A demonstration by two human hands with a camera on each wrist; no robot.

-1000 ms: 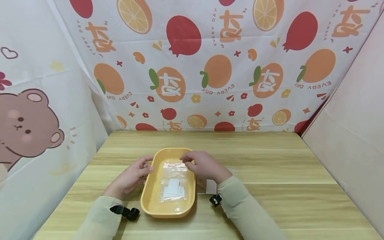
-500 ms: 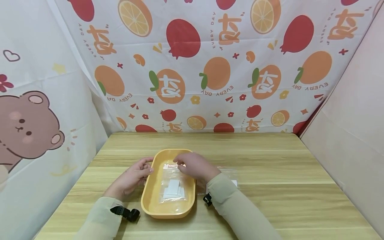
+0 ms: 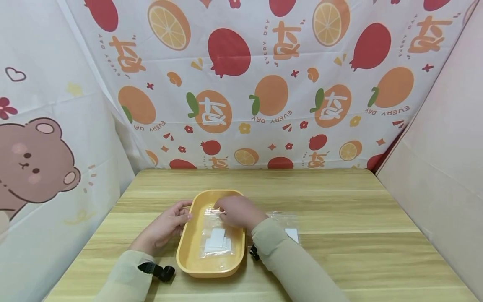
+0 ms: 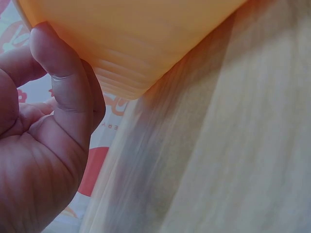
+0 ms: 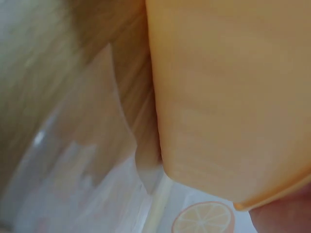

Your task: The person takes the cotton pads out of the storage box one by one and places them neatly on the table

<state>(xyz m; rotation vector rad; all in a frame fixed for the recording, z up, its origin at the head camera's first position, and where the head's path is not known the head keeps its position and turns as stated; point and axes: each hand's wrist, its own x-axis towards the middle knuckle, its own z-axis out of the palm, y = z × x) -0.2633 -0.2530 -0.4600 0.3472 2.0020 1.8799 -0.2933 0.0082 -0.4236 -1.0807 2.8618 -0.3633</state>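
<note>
A yellow oblong tray stands on the wooden table. My left hand holds its left side, thumb and fingers at the rim; the left wrist view shows the thumb against the tray wall. In the tray lies a clear zip bag with several white flat pieces inside. My right hand reaches over the tray's right rim, bent fingers near the bag's zip end, thumb and forefinger looking apart. Whether they touch the bag is unclear. In the right wrist view only a sliver of this hand shows.
Another clear bag with a white piece lies on the table right of the tray, partly behind the right forearm. A fruit-print cloth hangs behind the table. Pale cloth hangs at the right, a bear-print one at the left.
My right hand has moved left and further into the tray, along the bag's zip end. More of the bag on the table now shows. The left hand and tray stay in place.
</note>
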